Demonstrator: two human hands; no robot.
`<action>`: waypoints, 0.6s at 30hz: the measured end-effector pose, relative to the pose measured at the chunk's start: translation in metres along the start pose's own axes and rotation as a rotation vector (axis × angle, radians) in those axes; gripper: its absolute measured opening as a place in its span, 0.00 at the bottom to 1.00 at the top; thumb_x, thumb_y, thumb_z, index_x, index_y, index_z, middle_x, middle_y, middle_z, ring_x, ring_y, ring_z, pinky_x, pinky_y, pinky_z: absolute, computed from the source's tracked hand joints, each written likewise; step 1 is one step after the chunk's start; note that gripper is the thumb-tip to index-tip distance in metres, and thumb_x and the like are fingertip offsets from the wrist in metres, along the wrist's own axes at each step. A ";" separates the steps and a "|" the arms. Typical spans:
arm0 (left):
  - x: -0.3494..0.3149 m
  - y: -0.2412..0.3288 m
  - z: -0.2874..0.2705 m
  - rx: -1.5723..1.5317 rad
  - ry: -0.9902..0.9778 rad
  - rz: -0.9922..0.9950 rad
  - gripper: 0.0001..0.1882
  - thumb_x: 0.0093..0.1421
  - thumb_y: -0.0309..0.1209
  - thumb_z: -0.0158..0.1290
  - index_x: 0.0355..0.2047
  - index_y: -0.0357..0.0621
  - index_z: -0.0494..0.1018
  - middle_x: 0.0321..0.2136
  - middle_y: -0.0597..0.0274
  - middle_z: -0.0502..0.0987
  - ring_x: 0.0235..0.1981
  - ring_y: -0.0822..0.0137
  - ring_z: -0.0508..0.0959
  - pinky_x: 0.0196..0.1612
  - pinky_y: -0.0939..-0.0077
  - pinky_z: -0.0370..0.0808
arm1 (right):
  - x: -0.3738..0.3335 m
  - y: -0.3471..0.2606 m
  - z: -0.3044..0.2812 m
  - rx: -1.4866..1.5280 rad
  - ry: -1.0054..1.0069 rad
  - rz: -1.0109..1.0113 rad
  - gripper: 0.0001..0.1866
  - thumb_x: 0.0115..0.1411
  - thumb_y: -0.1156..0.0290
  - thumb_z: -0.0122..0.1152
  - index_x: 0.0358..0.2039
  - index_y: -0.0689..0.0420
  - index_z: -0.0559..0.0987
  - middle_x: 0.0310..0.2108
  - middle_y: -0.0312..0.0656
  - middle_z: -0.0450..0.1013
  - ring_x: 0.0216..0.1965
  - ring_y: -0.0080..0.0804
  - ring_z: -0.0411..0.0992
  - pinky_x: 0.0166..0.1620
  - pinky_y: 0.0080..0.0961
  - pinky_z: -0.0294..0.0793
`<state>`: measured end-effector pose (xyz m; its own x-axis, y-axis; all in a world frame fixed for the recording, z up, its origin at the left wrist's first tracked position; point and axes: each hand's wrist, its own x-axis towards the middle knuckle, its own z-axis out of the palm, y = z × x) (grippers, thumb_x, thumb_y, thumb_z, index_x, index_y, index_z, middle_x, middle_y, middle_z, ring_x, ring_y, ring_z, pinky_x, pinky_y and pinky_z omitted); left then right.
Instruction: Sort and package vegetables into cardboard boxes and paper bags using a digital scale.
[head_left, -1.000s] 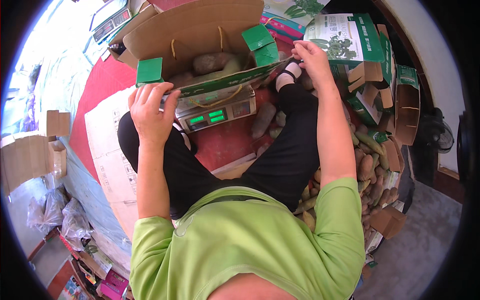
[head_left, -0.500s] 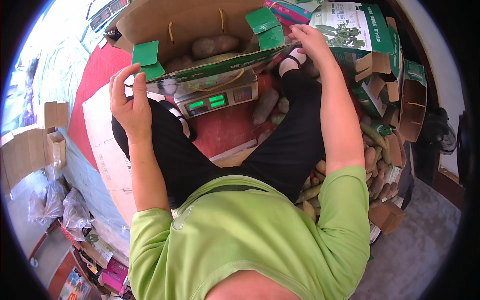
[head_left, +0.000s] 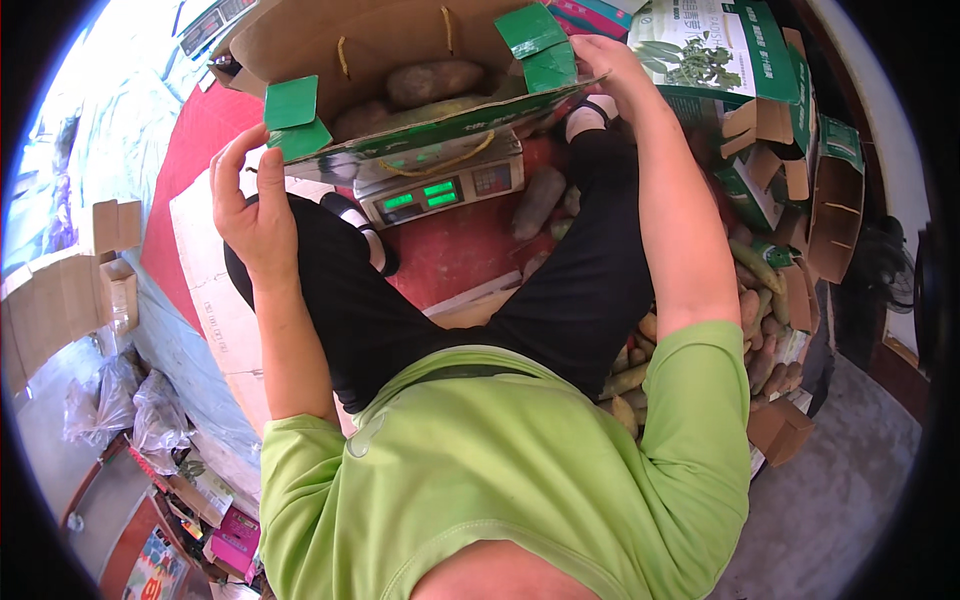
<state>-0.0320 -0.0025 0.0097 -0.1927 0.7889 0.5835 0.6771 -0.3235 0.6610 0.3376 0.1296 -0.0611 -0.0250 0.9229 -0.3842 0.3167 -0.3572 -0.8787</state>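
An open cardboard box [head_left: 455, 120], brown inside with a green printed front, stands on a digital scale [head_left: 440, 195] with lit green figures. Long brownish root vegetables [head_left: 435, 82] lie in the box. Yellow cord handles hang from its front and back panels, and green corner flaps stick up. My left hand [head_left: 252, 205] grips the box's left front corner, thumb on the near side. At the right front corner, my right hand [head_left: 615, 75] holds the box edge, with its fingertips bent over the side by the green flap. The box's far outer side is hidden.
Loose root vegetables [head_left: 540, 203] lie on the red floor covering beside the scale. More vegetables [head_left: 760, 330] are heaped to my right, near opened green cartons [head_left: 755, 190]. A flattened cardboard sheet [head_left: 225, 310] lies at left, with plastic bags [head_left: 160, 415] beyond.
My right hand has shifted slightly left and up, its fingers now further over the box's right edge. My left hand stays at the left corner. The box looks nearly unmoved.
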 end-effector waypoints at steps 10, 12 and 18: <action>0.028 -0.001 -0.037 -0.040 -0.166 -0.313 0.18 0.61 0.31 0.52 0.51 0.42 0.69 0.46 0.56 0.74 0.50 0.65 0.72 0.53 0.70 0.67 | 0.002 -0.003 0.005 0.008 0.005 0.013 0.26 0.59 0.48 0.53 0.51 0.54 0.73 0.40 0.33 0.74 0.40 0.23 0.70 0.40 0.24 0.67; 0.036 -0.011 -0.046 -0.047 -0.192 -0.363 0.21 0.61 0.34 0.52 0.53 0.42 0.67 0.48 0.55 0.72 0.51 0.64 0.70 0.53 0.70 0.66 | 0.006 -0.002 0.007 0.006 -0.015 -0.008 0.26 0.60 0.49 0.53 0.50 0.55 0.74 0.39 0.33 0.74 0.40 0.23 0.70 0.41 0.24 0.68; 0.044 -0.071 -0.046 -0.068 -0.402 -0.750 0.28 0.61 0.46 0.50 0.58 0.48 0.62 0.51 0.54 0.70 0.53 0.63 0.67 0.50 0.68 0.65 | 0.016 0.010 0.004 0.017 -0.023 -0.047 0.26 0.62 0.54 0.52 0.51 0.62 0.72 0.44 0.39 0.73 0.44 0.26 0.69 0.47 0.22 0.67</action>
<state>-0.1210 0.0309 0.0098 -0.2973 0.9283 -0.2232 0.4242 0.3379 0.8402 0.3362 0.1405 -0.0775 -0.0611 0.9352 -0.3489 0.2982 -0.3165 -0.9005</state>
